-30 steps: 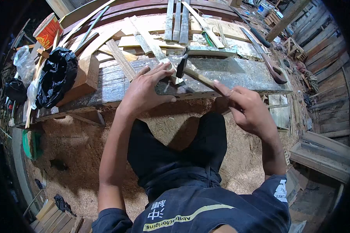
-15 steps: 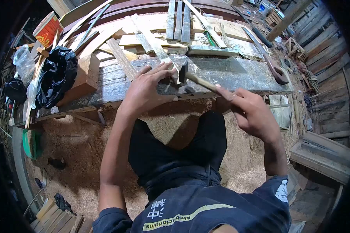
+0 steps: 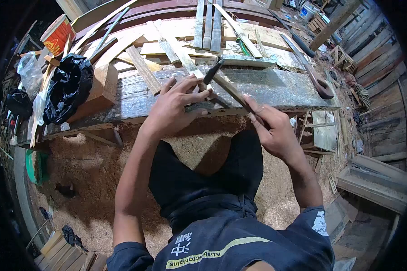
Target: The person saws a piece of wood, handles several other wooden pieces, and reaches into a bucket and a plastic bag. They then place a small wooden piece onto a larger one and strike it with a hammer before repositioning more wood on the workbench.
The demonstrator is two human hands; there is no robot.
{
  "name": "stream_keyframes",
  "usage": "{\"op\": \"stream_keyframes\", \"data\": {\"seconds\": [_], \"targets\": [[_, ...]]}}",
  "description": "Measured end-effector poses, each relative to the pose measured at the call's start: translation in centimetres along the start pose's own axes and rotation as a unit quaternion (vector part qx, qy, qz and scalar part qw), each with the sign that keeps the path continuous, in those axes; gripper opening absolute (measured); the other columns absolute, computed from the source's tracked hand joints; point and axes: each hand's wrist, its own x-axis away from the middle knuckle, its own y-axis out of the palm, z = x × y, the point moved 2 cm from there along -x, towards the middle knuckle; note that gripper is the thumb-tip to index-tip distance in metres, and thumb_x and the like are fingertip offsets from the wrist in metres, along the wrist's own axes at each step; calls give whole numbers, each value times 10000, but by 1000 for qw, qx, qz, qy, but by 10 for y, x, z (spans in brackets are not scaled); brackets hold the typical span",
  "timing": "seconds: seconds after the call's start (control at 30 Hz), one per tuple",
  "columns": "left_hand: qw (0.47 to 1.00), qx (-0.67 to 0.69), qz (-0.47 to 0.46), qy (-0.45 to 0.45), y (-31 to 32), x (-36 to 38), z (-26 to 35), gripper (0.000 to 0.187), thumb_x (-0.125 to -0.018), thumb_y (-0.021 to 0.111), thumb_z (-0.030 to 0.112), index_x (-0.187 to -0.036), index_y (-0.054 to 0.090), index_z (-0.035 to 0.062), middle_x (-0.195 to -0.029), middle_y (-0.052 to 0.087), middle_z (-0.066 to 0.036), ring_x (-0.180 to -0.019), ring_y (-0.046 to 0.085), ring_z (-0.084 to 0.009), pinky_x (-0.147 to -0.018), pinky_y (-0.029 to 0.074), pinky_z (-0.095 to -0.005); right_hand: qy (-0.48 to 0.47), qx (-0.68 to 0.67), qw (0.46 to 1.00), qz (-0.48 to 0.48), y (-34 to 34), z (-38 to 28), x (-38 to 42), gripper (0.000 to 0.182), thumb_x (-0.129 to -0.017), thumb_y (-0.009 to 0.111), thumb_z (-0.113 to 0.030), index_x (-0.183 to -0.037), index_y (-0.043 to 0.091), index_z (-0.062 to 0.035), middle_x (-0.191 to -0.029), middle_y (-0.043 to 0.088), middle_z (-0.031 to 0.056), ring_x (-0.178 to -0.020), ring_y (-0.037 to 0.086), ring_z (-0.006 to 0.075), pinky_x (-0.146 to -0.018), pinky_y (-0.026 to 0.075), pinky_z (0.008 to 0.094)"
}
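Note:
My right hand grips the wooden handle of a hammer, whose dark head is tilted up just above the bench edge. Close to the hammer head, my left hand has its fingers curled over the near end of a long pale wooden strip. That strip lies on the thick weathered workbench and runs away from me. Whether a small piece such as a nail sits between the left fingertips is too small to make out. A shorter flat wooden piece rests left of the strip.
A handsaw lies at the bench's right end. Several grey slats are at the back. To the left are a wooden block, a black plastic bag and a red bucket. Sawdust covers the floor.
My right hand has moved left and slightly down, and the hammer head now tilts upward. My left fingers have shifted slightly at the strip's near end.

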Motion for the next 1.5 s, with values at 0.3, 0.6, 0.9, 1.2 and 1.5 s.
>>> {"op": "stream_keyframes", "data": {"seconds": [0.3, 0.6, 0.9, 1.2, 1.5], "targets": [[989, 122, -27, -74, -16, -6, 9, 686, -799, 841, 385, -1392, 588, 150, -1466, 539, -120, -1439, 436, -265, -1252, 224, -482, 7, -32, 998, 51, 5, 15, 1, 429, -971, 612, -129, -1395, 589, -70, -1155, 695, 249, -981, 690, 423, -873, 534, 453], [985, -141, 30, -96, 10, -20, 5, 1162, -677, 661, 864, -1468, 467, 34, -1572, 426, -117, -1508, 314, -273, -1248, 241, -500, -45, 57, 978, -196, -57, 14, -71, 472, -973, 606, -115, -1433, 588, -219, -967, 736, 187, -685, 625, 207, -707, 514, 342], [990, -97, 15, -100, 13, -19, -3, 989, -810, 608, 798, -1437, 507, 39, -1570, 428, -121, -1479, 372, -264, -1250, 247, -487, -38, 150, 941, -301, -66, -1, -110, 496, -914, 612, -38, -1394, 616, -164, -1168, 721, 187, -993, 714, 327, -891, 546, 393], [989, -113, 34, -87, 11, -17, 2, 861, -886, 560, 739, -1403, 532, 51, -1556, 445, -129, -1470, 387, -273, -1249, 241, -489, -107, 115, 954, -257, -70, 6, -107, 469, -939, 633, -70, -1389, 627, -202, -1120, 732, 178, -906, 711, 325, -844, 538, 424], [990, -98, 3, -102, 11, -19, -1, 911, -860, 563, 772, -1441, 501, 73, -1578, 419, -123, -1480, 372, -255, -1271, 201, -496, -94, 80, 967, -224, -73, 13, -89, 486, -956, 638, -93, -1418, 602, -239, -1053, 744, 168, -792, 684, 259, -782, 521, 390]]}}
